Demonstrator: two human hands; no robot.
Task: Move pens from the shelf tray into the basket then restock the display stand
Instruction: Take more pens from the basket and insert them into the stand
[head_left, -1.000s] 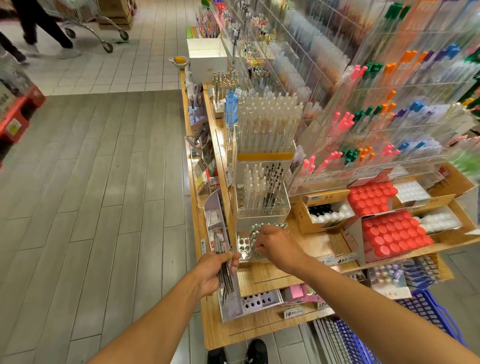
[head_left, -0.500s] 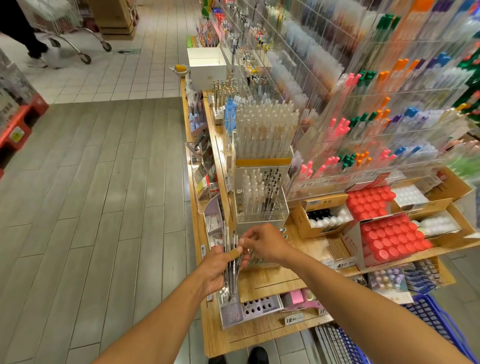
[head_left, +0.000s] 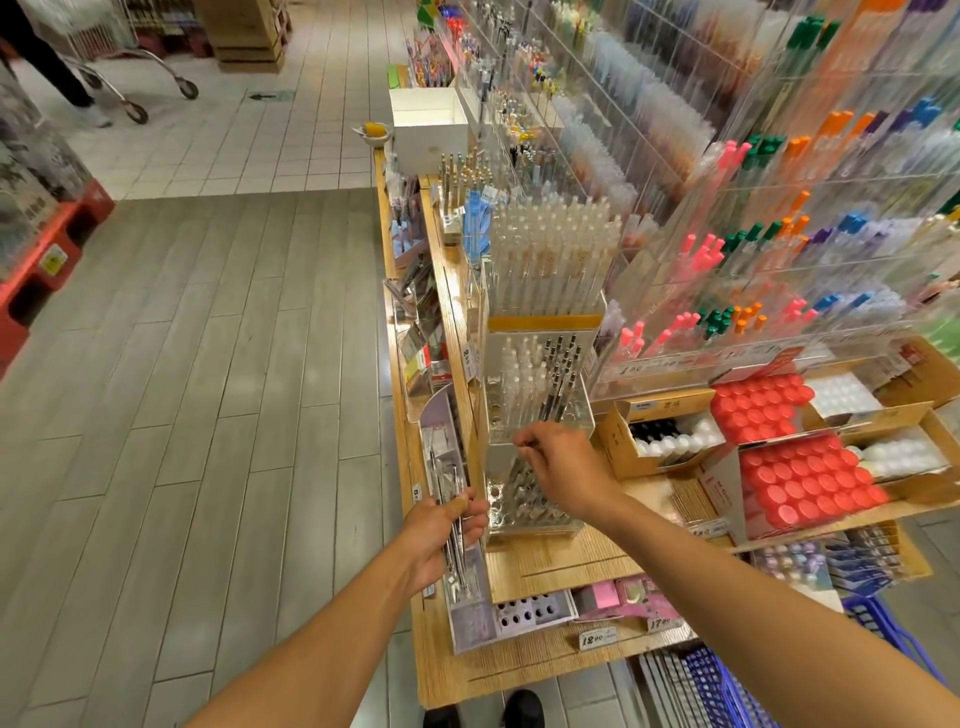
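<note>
My left hand grips a bundle of dark slim pens, held upright beside the shelf's front edge. My right hand pinches a single pen over the clear tiered display stand, near its middle tier. The stand's upper tiers hold white pens and several dark pens. Its lowest tier has holes, some filled. The blue basket sits on the floor at the lower right, partly cut off by the frame and my right arm.
The wooden shelf carries boxes of red-capped items and a cardboard box. A lavender holder stands below my left hand. Racks of coloured pens fill the right. A person with a trolley is far left.
My right hand took a pen from the bundle in my left hand and carried it up to the stand. My left hand rose slightly with the bundle.
</note>
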